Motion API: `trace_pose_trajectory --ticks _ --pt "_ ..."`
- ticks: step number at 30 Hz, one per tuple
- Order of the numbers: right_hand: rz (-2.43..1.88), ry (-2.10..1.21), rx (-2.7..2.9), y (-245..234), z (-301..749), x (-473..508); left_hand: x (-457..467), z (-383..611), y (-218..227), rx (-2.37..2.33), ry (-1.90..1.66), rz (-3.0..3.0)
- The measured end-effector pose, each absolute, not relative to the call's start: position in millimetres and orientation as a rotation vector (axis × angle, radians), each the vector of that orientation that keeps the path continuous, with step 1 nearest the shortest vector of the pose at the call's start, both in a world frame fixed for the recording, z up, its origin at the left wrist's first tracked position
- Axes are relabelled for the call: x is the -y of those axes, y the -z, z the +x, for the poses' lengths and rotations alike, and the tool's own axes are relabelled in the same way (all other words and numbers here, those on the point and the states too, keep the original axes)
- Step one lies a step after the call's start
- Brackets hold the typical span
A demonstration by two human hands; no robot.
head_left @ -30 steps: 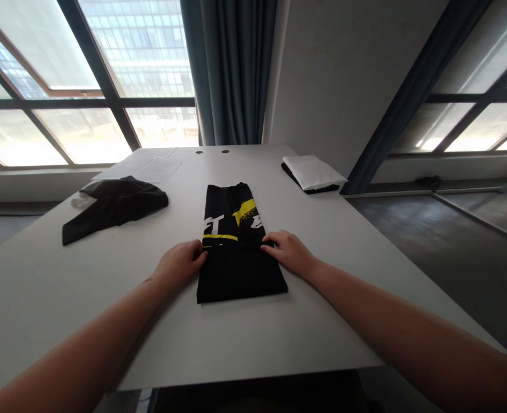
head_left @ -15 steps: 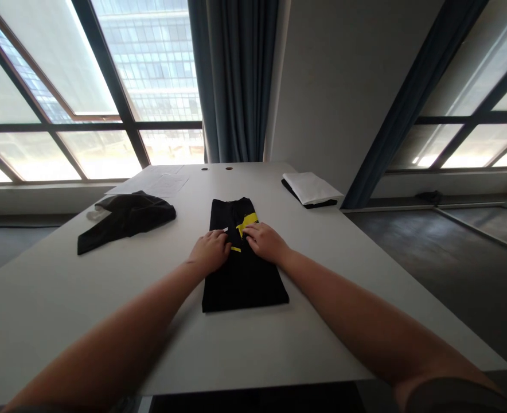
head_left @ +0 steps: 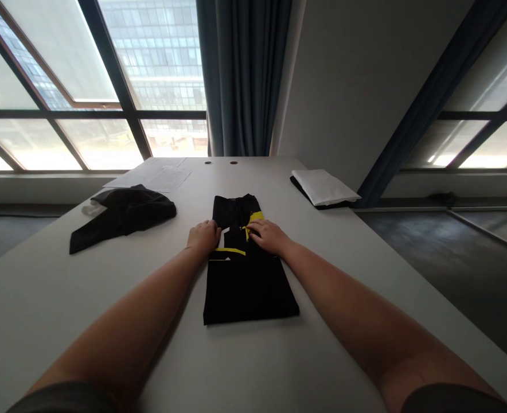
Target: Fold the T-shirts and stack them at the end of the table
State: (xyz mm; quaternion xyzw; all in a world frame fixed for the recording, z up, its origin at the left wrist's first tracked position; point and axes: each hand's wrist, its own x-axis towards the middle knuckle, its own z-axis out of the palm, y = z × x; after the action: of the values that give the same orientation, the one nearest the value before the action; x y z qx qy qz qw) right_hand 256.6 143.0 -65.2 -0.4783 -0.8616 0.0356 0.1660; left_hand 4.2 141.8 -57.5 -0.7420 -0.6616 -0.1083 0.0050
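Note:
A black shirt (head_left: 250,289) with yellow and white print lies folded into a long rectangle on the white table, its narrower end away from me. My left hand (head_left: 205,236) rests at the shirt's left edge beside a white patch, fingers laid flat and pointing forward. Across from it, my right hand (head_left: 269,236) lies on the right side of the shirt, with its fingertips on the yellow part. Neither hand lifts the cloth. The palms and the undersides of the fingers are hidden.
On the left of the table (head_left: 159,321) lies a crumpled dark cloth (head_left: 128,213), with printed paper sheets (head_left: 154,172) behind it. A folded white cloth (head_left: 324,186) sits on a black one at the right edge. Windows and a blue curtain (head_left: 245,80) stand beyond.
My left hand has slid left from the middle of the shirt to its edge, uncovering the white patch and yellow stripe. My right hand stays on the right side. The view has shifted slightly.

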Motion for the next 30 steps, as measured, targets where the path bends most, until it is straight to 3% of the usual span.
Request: trace_pose_trajectory --ticks 11,17,30 --pt "-1.262 -0.229 2.617 59 249 -133 -134 7 62 1.901 0.526 -2.475" --pt "-1.403 -0.238 2.673 60 235 -142 -134 16 72 1.824 0.316 -2.669" --pt "-1.538 -0.14 2.315 67 244 -281 -214 0 72 1.971 0.577 -2.574"
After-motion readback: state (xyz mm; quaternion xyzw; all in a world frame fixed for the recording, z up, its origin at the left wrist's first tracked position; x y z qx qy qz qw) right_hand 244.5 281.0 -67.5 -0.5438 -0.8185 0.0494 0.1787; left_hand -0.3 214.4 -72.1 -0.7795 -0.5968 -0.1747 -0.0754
